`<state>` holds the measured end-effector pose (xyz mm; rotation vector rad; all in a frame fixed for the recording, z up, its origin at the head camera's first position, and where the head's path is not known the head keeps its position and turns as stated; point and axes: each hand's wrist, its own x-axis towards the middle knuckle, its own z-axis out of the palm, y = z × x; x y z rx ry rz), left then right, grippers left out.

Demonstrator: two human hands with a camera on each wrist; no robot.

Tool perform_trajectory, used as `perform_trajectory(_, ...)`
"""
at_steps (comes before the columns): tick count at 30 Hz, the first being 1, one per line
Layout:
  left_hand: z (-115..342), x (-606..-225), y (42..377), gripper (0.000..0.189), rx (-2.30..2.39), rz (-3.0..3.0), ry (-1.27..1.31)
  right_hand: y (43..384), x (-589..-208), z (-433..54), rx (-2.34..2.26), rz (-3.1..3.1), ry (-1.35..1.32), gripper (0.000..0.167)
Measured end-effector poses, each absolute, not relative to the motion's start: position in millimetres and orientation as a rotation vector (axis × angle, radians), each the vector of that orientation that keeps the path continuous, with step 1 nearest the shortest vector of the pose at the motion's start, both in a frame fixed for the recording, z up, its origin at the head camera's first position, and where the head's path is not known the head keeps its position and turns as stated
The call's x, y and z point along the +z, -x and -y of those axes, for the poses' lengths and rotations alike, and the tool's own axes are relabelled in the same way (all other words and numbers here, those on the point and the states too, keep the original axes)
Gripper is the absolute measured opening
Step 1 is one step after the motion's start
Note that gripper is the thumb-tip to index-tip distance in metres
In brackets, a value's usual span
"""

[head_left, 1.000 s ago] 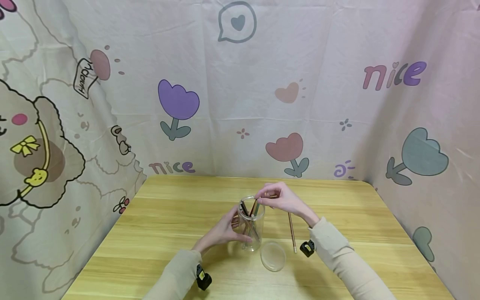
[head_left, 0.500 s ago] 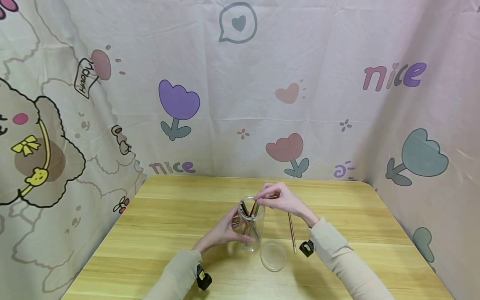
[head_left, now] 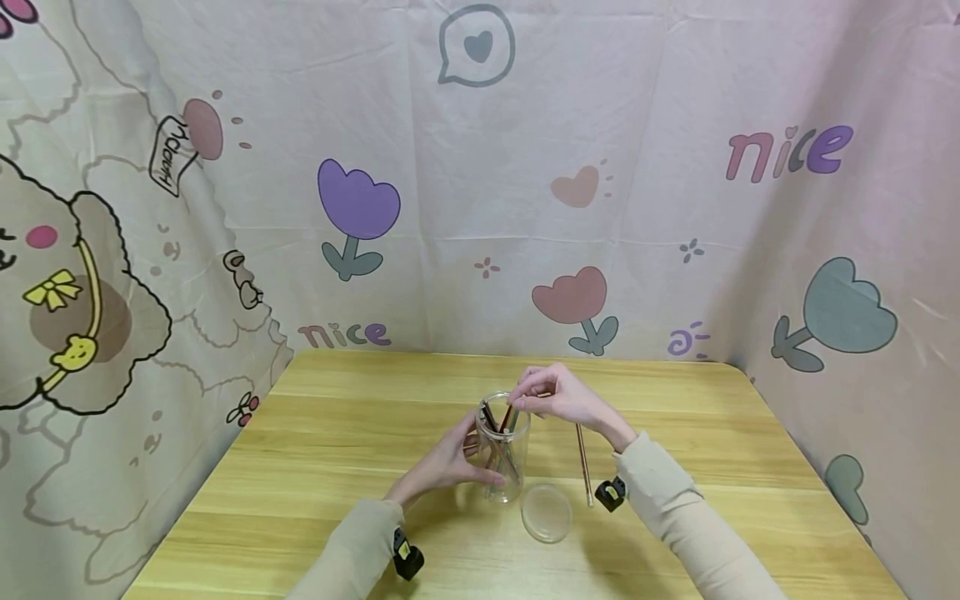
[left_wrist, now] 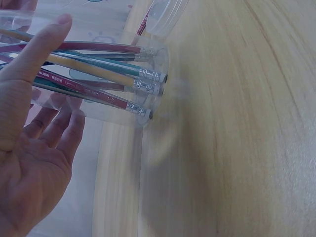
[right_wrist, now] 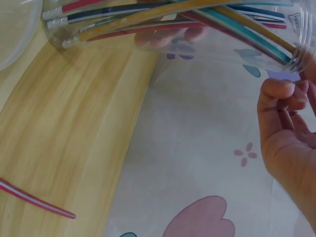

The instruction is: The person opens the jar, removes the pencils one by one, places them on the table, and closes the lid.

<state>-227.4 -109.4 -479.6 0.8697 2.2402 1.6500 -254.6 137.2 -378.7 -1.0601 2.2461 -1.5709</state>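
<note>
A clear jar (head_left: 513, 493) stands on the table with several pencils (left_wrist: 116, 74) in it, red, teal, yellow and dark ones, their eraser ends at the bottom. My left hand (head_left: 446, 461) grips the jar from the left, thumb across its front and fingers behind. At the rim, my right hand (head_left: 564, 395) has thumb and forefinger brought together by the top of a red pencil (head_left: 506, 416), pinching at its end. The right wrist view shows the other fingers of this hand curled beside the jar's mouth.
A round clear lid (head_left: 547, 513) lies just in front of the jar. One loose pencil (head_left: 584, 467) rests on the wooden table (head_left: 337, 433) to the right, partly under my right forearm. A printed cloth (head_left: 465, 167) hangs behind the table.
My right wrist has shifted very slightly to the left, its fingertips staying at the jar's rim. The left hand, jar, lid and loose pencil have not moved.
</note>
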Motion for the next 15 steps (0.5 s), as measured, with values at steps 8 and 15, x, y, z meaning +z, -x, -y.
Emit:
perform_trajectory(8, 109.0, -479.3, 227.6, 0.101, 1.653, -2.232, -0.879, 251.2, -373.1, -134.6, -1.527, -2.325, 0.949, 0.013)
perform_trajectory(15, 109.4, -480.0, 227.8, 0.098, 1.667, -2.220, -0.877, 248.9, -378.9, -131.8, -1.578, -2.390, 0.954, 0.014)
